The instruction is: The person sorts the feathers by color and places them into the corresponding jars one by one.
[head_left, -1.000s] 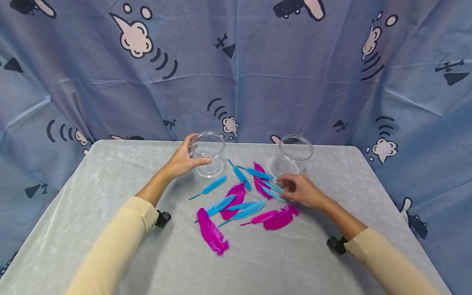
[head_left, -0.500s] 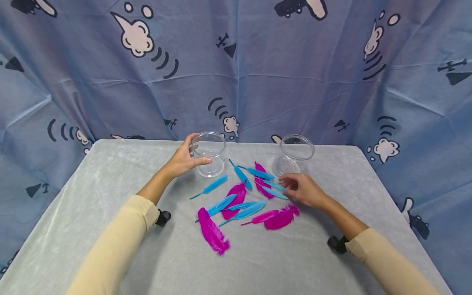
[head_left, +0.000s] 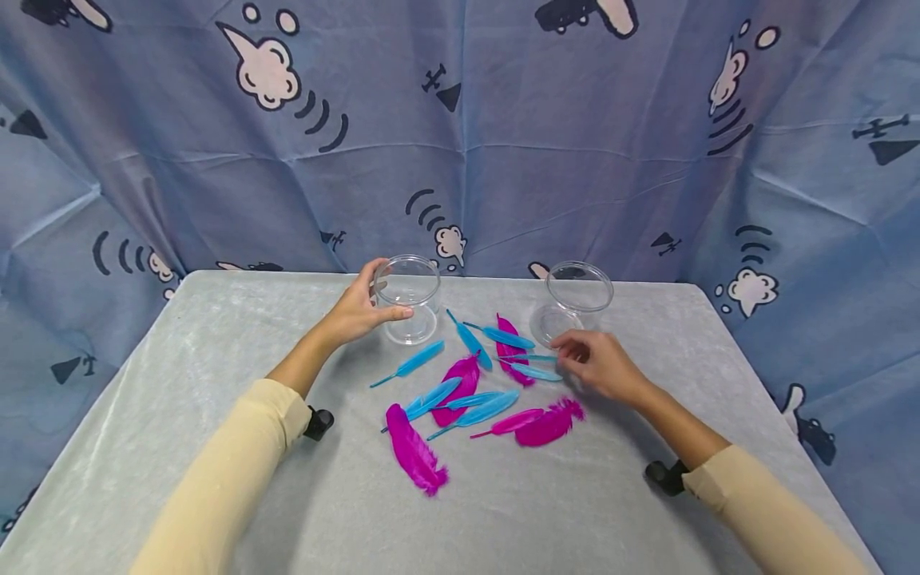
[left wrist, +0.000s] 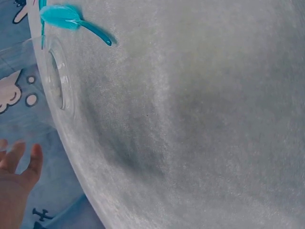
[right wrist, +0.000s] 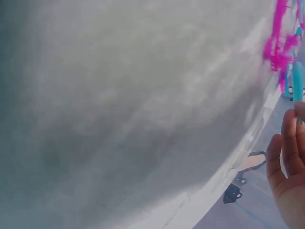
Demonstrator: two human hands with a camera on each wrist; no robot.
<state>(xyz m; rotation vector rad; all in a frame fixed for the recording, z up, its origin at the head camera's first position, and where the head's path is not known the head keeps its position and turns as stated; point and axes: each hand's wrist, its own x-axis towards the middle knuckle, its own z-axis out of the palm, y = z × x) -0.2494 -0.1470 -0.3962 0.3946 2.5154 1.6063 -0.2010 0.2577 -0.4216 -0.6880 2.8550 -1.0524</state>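
Right hand point(head_left: 600, 366) pinches a blue feather point(right wrist: 298, 78) while left hand point(head_left: 361, 308) grips a clear jar point(head_left: 419, 297)

From my seat, taking the head view as the dial, I see the pinched feather at 2 o'clock of the scattered heap, its thin end pointing to 9 o'clock. The right thumb and forefinger close on its near end; in the right wrist view the other fingers are loosely bent and apart from it. I can't tell whether the feather touches the magenta feather point(head_left: 505, 327) beneath it. A second blue feather point(head_left: 535, 373) lies just below, near the fingertips.

My dial puts the gripped jar at 11 o'clock, upright. The left hand is spread wide around its side, thumb in front, fingers behind. A second jar point(head_left: 573, 303) stands at 1 o'clock.

A large magenta plume point(head_left: 415, 452) lies at 7 o'clock, and a pair of magenta feathers point(head_left: 535, 423) at 4. Everything rests on a pale cloth-covered table point(head_left: 517, 511); a printed blue curtain point(head_left: 532, 104) hangs beyond at 12.
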